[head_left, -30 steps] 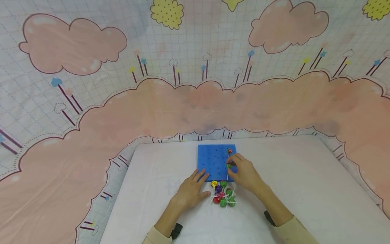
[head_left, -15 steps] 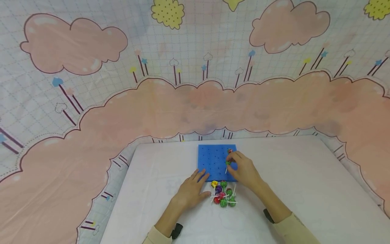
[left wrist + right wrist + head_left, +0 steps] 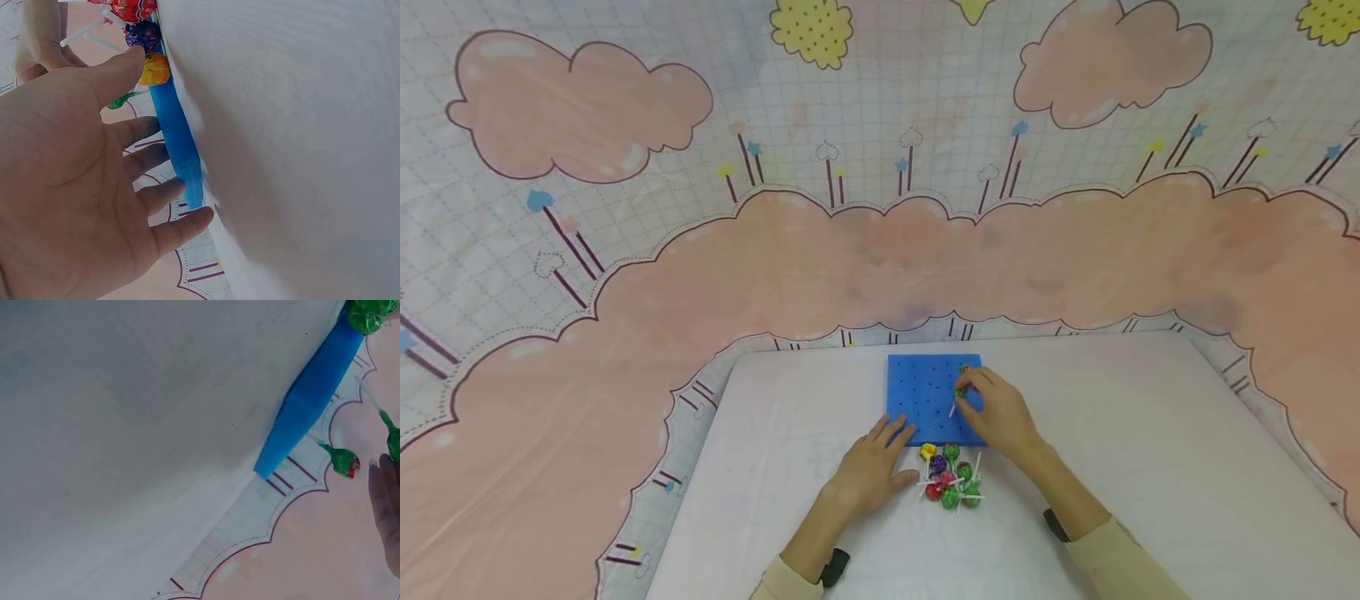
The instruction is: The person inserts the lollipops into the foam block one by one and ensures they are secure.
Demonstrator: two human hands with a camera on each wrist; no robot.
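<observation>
Fingers spread, the left hand touches the blue board at seven o'clock. Loose lollipops lie at six. Over three, a green lollipop is pinched by the right hand; the right wrist view bares a standing lollipop, half hidden in the head view.

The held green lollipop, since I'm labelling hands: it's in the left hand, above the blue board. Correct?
Not quite: the head view shows the right hand holding the green lollipop above the blue board. The left hand lies by the board's near-left corner.
</observation>
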